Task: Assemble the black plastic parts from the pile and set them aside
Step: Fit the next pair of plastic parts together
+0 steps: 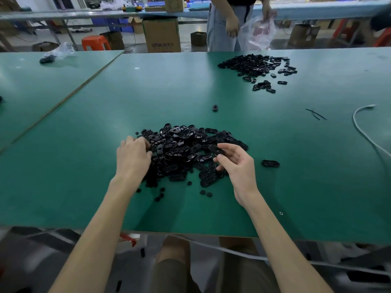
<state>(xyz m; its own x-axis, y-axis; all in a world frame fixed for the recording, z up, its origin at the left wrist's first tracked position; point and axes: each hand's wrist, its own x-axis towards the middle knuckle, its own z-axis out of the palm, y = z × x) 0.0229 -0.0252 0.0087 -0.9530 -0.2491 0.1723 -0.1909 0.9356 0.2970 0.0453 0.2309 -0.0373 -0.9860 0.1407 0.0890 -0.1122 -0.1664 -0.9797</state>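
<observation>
A pile of black plastic parts [182, 149] lies on the green table [169, 92] in front of me. My left hand [132, 154] rests on the pile's left edge, fingers curled into the parts; what it holds is hidden. My right hand [237, 163] pinches one oval black part [216, 150] between thumb and fingers, just above the pile's right side. A single oval part [270, 163] lies alone to the right of that hand. A second heap of black parts [257, 65] sits far back on the right.
Small round black pieces [161, 194] are scattered near the pile's front. One round piece [215, 108] lies mid-table. A white cable [364, 132] and black ties [316, 114] lie at right. A person with a plastic bag [257, 33] stands beyond the table. A bagged bundle [56, 55] sits far left.
</observation>
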